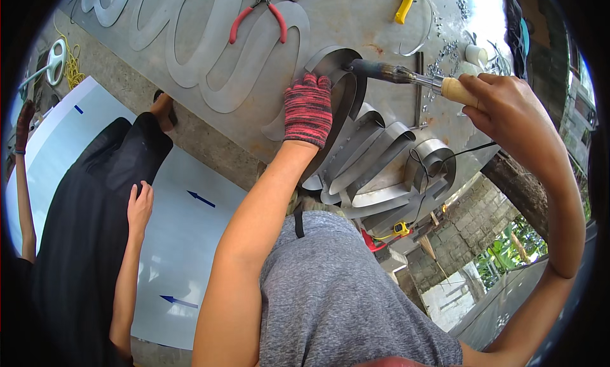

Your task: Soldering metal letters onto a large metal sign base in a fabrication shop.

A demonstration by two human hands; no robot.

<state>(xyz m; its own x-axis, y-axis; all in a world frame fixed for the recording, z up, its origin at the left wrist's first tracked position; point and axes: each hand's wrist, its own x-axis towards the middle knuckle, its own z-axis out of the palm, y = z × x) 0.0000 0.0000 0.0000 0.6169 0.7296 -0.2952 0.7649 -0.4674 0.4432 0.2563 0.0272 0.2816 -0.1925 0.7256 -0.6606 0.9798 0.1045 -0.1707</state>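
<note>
My left hand [308, 109], in a red and black knit glove, grips a curved grey metal strip [333, 55] standing on edge on the metal bench [375, 40]. My bare right hand [502, 106] is closed round the wooden handle of a soldering iron [394, 73], whose dark tip reaches the strip just beyond my gloved fingertips. Several bent strips forming letter-like shapes [375, 163] lie beside it, with a black cord over them. Flat cut-out script shapes [222, 87] and red-handled pliers [276, 24] lie above my left hand.
A yellow-handled tool [404, 6], small white rolls [476, 54] and metal bits are at the back right. A co-worker in black [89, 227] is at the left, hands apart from mine, on a white sheet [184, 240] with blue arrows. A yellow tape measure [400, 228] sits near my waist.
</note>
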